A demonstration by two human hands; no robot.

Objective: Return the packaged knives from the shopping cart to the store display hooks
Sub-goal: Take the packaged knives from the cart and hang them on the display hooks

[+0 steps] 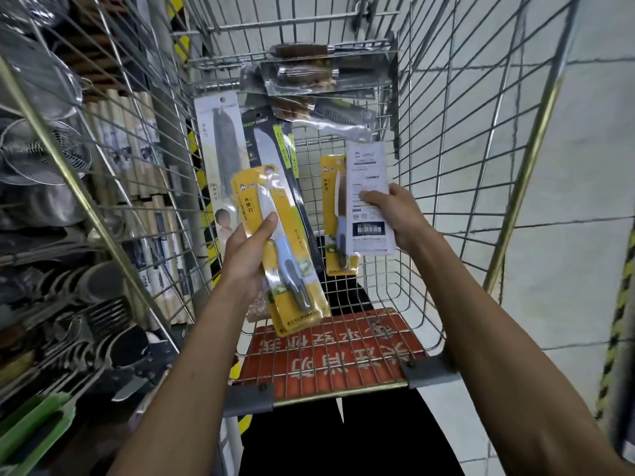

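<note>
Left hand (247, 249) grips yellow-carded blue-handled knife pack (292, 235), seemingly marked 水果刀; right hand (395, 211) pinches white barcoded card back (367, 176) over wire cart (426, 371).

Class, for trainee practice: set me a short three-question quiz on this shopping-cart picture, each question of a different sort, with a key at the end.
1. True or false: the left hand holds a yellow knife pack with its printed front towards the camera.
2. Multiple choice: the white-backed pack in the right hand shows the camera
A. a barcode
B. a black front
C. a bare, unwrapped blade
3. Fill in: the brown-handled knife packs lie at the ___ end of the cart, away from the person.

Key: 1 true; 2 A; 3 far.
</note>
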